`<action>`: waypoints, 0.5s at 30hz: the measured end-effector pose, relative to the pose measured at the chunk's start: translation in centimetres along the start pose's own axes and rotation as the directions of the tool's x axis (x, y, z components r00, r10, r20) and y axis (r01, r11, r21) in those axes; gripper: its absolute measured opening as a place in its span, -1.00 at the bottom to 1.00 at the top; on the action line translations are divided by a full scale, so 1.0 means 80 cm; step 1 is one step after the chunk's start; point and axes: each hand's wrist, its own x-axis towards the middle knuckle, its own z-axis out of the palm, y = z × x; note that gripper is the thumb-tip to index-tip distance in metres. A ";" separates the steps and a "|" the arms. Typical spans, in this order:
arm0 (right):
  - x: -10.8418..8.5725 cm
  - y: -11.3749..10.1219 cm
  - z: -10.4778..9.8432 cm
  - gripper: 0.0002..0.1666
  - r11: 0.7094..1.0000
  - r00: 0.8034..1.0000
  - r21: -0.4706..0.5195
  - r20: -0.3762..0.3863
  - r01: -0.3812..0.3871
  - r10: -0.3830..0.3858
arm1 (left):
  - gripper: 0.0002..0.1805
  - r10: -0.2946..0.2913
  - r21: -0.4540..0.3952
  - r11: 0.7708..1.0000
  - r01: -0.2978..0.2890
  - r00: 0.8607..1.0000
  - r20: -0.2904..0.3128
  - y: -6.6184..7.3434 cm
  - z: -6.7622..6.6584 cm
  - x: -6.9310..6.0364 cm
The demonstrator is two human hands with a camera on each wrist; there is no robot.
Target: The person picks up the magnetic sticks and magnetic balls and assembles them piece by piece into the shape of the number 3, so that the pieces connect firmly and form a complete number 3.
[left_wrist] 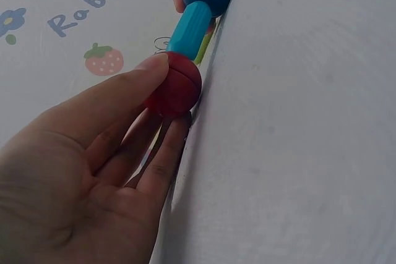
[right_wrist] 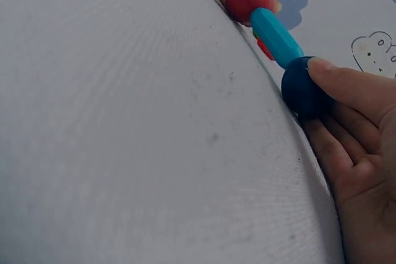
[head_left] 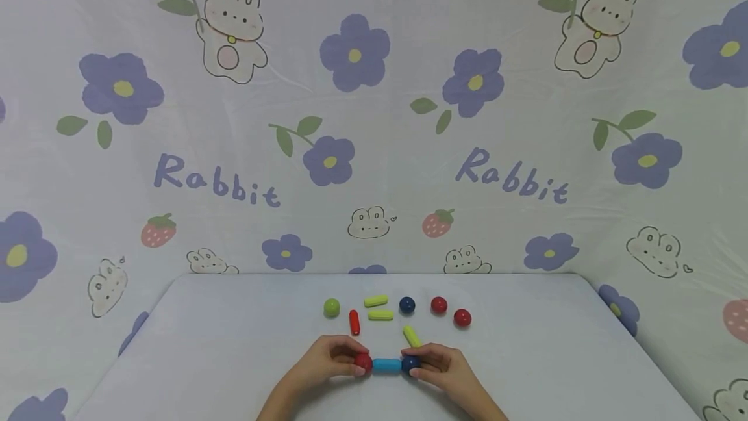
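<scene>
Blue stick (head_left: 386,365): red ball (head_left: 363,362) pinched at one end by left hand (head_left: 323,361), navy ball (head_left: 411,364) at other by right hand (head_left: 448,369); yellow stick (head_left: 411,335) placed beyond right fingers (head_left: 429,350).

Behind the white table (head_left: 204,343) rises a pale cloth (head_left: 403,148) printed with purple flowers (head_left: 354,54), white rabbits (head_left: 234,31), strawberries (head_left: 158,232) and "Rabbit" lettering (head_left: 216,182); similar print flanks the table on both sides

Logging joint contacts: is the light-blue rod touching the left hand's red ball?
Touching: the left wrist view shows the light-blue rod meeting the red ball end-on, no gap visible.
</scene>
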 end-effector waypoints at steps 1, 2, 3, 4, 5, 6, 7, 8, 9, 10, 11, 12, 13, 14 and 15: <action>0.000 0.000 0.000 -0.58 1.000 1.000 -0.001 -0.001 -0.001 0.001 | -0.63 0.002 -0.002 1.000 -0.002 1.000 0.004 0.001 0.000 0.000; 0.000 -0.001 0.000 -0.58 1.000 1.000 -0.002 -0.002 -0.003 0.003 | -0.63 0.002 -0.005 1.000 -0.002 1.000 0.008 0.002 0.000 -0.001; 0.000 -0.001 0.000 -0.58 1.000 1.000 -0.003 -0.002 -0.004 0.004 | -0.63 0.000 -0.008 1.000 0.000 1.000 0.011 0.003 0.000 -0.001; 0.000 -0.001 0.001 -0.59 1.000 1.000 -0.005 -0.003 -0.007 0.007 | -0.63 -0.004 -0.011 1.000 0.004 1.000 0.015 0.004 0.000 -0.001; 0.000 -0.001 0.001 -0.59 1.000 1.000 -0.008 -0.003 -0.010 0.010 | -0.63 -0.008 -0.013 1.000 0.008 1.000 0.018 0.004 0.001 -0.001; 0.000 -0.001 0.001 -0.59 1.000 1.000 -0.010 -0.003 -0.014 0.014 | -0.63 -0.015 -0.017 1.000 0.016 1.000 0.020 0.005 0.001 -0.002; 0.000 -0.001 0.001 -0.59 1.000 1.000 -0.012 -0.002 -0.018 0.018 | -0.64 -0.020 -0.017 1.000 0.021 1.000 0.023 0.005 0.001 -0.002; 0.000 -0.001 0.001 -0.59 1.000 1.000 -0.013 -0.003 -0.021 0.021 | -0.64 -0.020 -0.020 1.000 0.021 0.999 0.027 0.006 0.001 -0.002; 0.000 -0.001 0.001 -0.59 1.000 1.000 -0.013 -0.002 -0.024 0.024 | -0.65 -0.020 -0.018 1.000 0.021 0.999 0.030 0.006 0.001 -0.002; 0.000 -0.001 0.001 -0.59 1.000 1.000 -0.014 -0.002 -0.028 0.028 | -0.65 -0.019 -0.017 1.000 0.020 0.999 0.034 0.006 0.002 -0.003; 0.000 0.000 0.001 -0.59 0.999 1.000 -0.012 0.000 -0.030 0.030 | -0.64 -0.020 -0.017 1.000 0.021 0.999 0.038 0.007 0.001 -0.003; 0.000 0.000 0.000 -0.59 0.999 0.999 -0.010 0.001 -0.032 0.032 | -0.64 -0.018 -0.016 1.000 0.018 0.999 0.043 0.007 0.001 -0.003; 0.001 0.001 0.000 -0.58 0.999 0.999 -0.007 0.003 -0.033 0.033 | -0.63 -0.016 -0.016 1.000 0.017 0.999 0.050 0.008 0.001 -0.003; 0.001 0.002 0.000 -0.58 0.999 0.999 -0.007 0.005 -0.032 0.032 | -0.62 -0.015 -0.013 1.000 0.016 0.998 0.056 0.008 0.001 -0.003; 0.001 0.002 0.000 -0.58 0.999 0.999 -0.006 0.007 -0.031 0.031 | -0.60 -0.017 -0.010 1.000 0.018 0.998 0.059 0.008 0.002 -0.004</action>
